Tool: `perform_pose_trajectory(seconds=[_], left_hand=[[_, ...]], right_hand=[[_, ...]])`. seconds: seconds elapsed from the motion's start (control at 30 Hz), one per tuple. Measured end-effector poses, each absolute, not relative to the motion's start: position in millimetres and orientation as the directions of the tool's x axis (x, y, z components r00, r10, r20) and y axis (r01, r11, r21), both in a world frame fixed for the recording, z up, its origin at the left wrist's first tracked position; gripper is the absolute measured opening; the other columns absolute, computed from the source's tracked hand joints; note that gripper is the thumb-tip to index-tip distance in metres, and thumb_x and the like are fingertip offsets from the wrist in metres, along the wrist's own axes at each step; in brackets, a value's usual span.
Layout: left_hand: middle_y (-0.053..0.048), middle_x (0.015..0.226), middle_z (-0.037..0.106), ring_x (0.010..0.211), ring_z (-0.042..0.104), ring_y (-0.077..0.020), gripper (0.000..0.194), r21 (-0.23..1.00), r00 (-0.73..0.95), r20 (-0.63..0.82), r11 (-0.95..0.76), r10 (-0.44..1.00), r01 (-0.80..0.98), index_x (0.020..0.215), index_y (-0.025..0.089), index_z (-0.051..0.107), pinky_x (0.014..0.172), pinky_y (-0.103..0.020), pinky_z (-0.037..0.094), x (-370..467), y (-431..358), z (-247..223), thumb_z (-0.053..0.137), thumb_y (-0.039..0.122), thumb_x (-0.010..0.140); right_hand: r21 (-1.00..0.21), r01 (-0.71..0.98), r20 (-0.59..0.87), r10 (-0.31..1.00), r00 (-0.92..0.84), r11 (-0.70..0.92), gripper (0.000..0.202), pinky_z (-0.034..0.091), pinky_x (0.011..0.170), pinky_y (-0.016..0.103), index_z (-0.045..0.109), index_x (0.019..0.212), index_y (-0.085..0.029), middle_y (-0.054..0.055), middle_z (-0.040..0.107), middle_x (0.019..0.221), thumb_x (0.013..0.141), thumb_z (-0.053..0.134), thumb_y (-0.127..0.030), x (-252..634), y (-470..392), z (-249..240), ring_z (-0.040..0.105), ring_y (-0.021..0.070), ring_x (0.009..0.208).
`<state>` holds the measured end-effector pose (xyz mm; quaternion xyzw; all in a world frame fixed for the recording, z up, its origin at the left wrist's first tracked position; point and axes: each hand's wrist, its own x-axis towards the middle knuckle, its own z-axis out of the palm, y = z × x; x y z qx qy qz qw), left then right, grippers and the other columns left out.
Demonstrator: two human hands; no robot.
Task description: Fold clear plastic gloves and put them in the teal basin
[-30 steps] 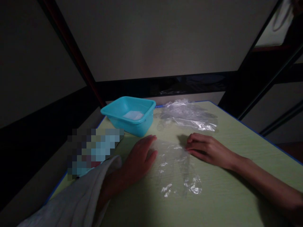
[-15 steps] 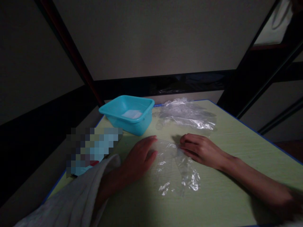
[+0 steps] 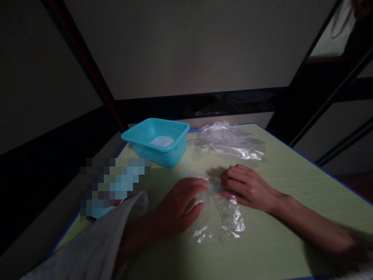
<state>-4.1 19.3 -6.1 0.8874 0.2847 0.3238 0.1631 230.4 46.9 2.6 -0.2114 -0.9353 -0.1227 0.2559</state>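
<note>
A clear, crinkled plastic bag (image 3: 217, 217) lies on the pale green table in front of me. Over its left part is my left hand (image 3: 183, 204), thumb and fingers apart, with nothing gripped between them. At the bag's upper right edge, my right hand (image 3: 247, 186) has its fingers curled and pressed together on the plastic. Beyond my hands a heap of clear plastic bags (image 3: 230, 142) rests near the table's far edge.
A turquoise basin (image 3: 173, 153) with something white inside stands at the back left of the table (image 3: 279, 237). A blurred-out flat object (image 3: 119, 186) lies by the left edge. Wall panels rise behind.
My left hand has moved right, off the bag's upper left edge and further over the bag. My right hand has barely moved, its fingers still on the plastic.
</note>
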Motion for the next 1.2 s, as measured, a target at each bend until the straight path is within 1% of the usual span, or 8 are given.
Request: perform_pose_trajectory(seconds=[0.13,0.2,0.3,0.4,0.5,0.67,0.8,1.2], left_hand=[[-0.011,0.113,0.059,0.108,0.053,-0.0198,0.024,0.511,0.587,0.448,-0.732,0.674,0.451,0.106,0.016,0.053,0.095,-0.036,0.043,-2.8,19.3,-7.4,0.044,0.016,0.083],[-0.011,0.112,0.06,0.108,0.053,-0.0199,0.023,0.516,0.572,0.438,-0.715,0.694,0.472,0.105,0.016,0.053,0.095,-0.036,0.043,-2.9,20.1,-9.0,0.043,0.016,0.084],[-0.012,0.116,0.058,0.111,0.052,-0.0207,0.027,0.487,0.612,0.418,-0.734,0.672,0.474,0.109,0.015,0.054,0.097,-0.038,0.042,-3.3,20.2,-9.5,0.042,0.017,0.084],[-0.014,0.13,0.05,0.122,0.043,-0.024,0.037,0.423,0.714,0.332,-0.774,0.616,0.471,0.119,0.014,0.05,0.104,-0.044,0.034,-4.0,19.6,-6.8,0.046,0.022,0.084],[-0.015,0.143,0.034,0.133,0.027,-0.0287,0.051,0.345,0.807,0.186,-0.806,0.561,0.481,0.131,0.015,0.041,0.108,-0.052,0.023,-5.2,19.6,-3.4,0.051,0.033,0.084],[-0.013,0.148,0.023,0.137,0.015,-0.0319,0.059,0.289,0.847,0.046,-0.819,0.53,0.496,0.136,0.024,0.036,0.106,-0.058,0.016,-7.5,19.0,-1.6,0.051,0.046,0.084],[-0.014,0.148,0.023,0.136,0.017,-0.0334,0.061,0.308,0.848,0.045,-0.815,0.528,0.491,0.135,0.025,0.039,0.105,-0.058,0.019,-8.9,18.5,-0.1,0.053,0.051,0.082],[-0.014,0.146,0.026,0.134,0.022,-0.0338,0.064,0.319,0.896,0.09,-0.864,0.436,0.389,0.131,0.024,0.045,0.106,-0.054,0.022,-21.6,27.5,7.0,0.059,0.054,0.076]], right_hand=[[0.152,0.348,0.537,0.218,-0.815,0.925,0.04,0.028,0.054,0.029,0.056,0.059,-0.016,0.002,0.053,0.059,0.094,0.038,-0.022,223.4,35.8,7.5,0.043,0.014,0.056],[0.138,0.366,0.533,0.242,-0.81,0.92,0.044,0.026,0.053,0.029,0.053,0.054,-0.017,0.001,0.05,0.055,0.094,0.038,-0.022,216.4,28.7,7.7,0.041,0.0129,0.053],[0.081,0.361,0.479,0.282,-0.832,0.929,0.046,0.027,0.056,0.03,0.056,0.057,-0.017,0.001,0.053,0.059,0.095,0.035,-0.034,209.2,21.8,5.8,0.044,0.0133,0.056],[-0.083,0.235,0.412,0.248,-0.877,0.968,0.046,0.033,0.058,0.029,0.062,0.072,-0.016,0.003,0.058,0.068,0.09,0.038,-0.052,213.4,23.4,5.8,0.049,0.0145,0.063],[-0.289,0.224,0.43,0.335,-0.838,0.931,0.05,0.038,0.058,0.027,0.063,0.085,-0.013,0.005,0.058,0.072,0.083,0.044,-0.059,227.4,31.8,10.5,0.051,0.0153,0.066],[-0.499,0.362,0.376,0.573,-0.728,0.787,0.034,0.042,0.061,0.027,0.061,0.083,-0.012,0.006,0.055,0.075,0.092,0.041,-0.038,244.1,47.1,12.7,0.054,0.0147,0.07],[-0.504,0.442,0.289,0.627,-0.724,0.742,0.022,0.043,0.062,0.027,0.061,0.085,-0.014,0.005,0.055,0.077,0.089,0.05,-0.033,242.7,53.1,4.2,0.054,0.015,0.07],[-0.535,0.457,0.195,0.631,-0.751,0.71,0.023,0.045,0.063,0.029,0.062,0.089,-0.014,0.005,0.055,0.08,0.084,0.058,-0.036,246.9,59.5,7.2,0.054,0.0156,0.072]])
